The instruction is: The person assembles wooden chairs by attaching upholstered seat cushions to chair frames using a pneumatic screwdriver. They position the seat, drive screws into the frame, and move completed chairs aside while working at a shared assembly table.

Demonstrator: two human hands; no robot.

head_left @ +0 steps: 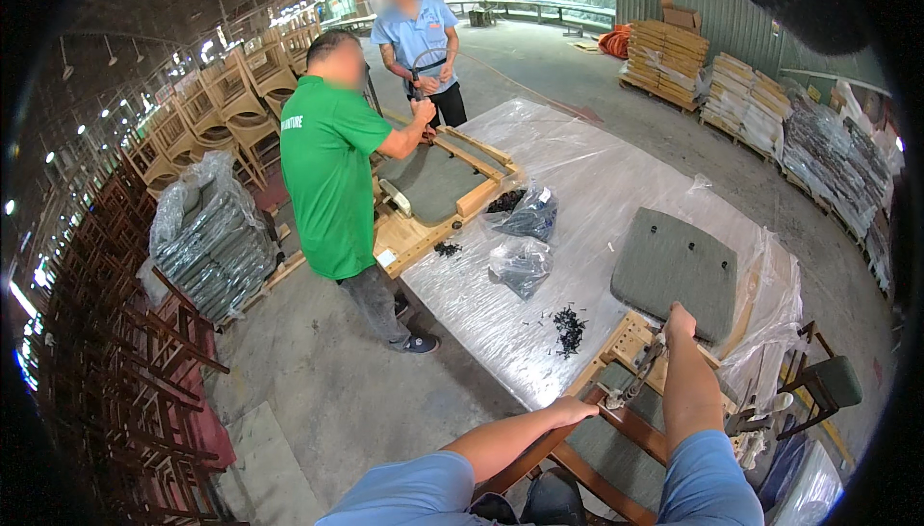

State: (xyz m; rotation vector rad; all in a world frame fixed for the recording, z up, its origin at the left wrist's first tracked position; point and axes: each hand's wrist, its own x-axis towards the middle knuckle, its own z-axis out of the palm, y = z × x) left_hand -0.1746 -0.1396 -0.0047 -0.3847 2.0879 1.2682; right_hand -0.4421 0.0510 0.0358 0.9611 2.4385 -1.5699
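Note:
My left hand point(572, 412) rests with its fingers curled over a corner of a reddish-brown wooden chair frame point(539, 451). Farther right, my right hand point(680, 322) is closed at the upper end of a metal clamp lever point(647, 369); the fingers' undersides are hidden. The clamp belongs to a light wooden jig point(628, 335) at the table's near edge. Grey upholstery point(616, 463) shows between the frame's rails. Just beyond my right hand, a grey padded seat point(674, 266) with small black pieces on it lies on the plastic-covered table point(452, 281).
Loose black pieces point(570, 332) and plastic bags point(523, 266) lie on the table. A person in green point(332, 160) works with a tool at another jig point(419, 247); a person in light blue point(421, 35) stands opposite. A small chair point(828, 382) stands right; stacked chairs point(144, 401) line the left.

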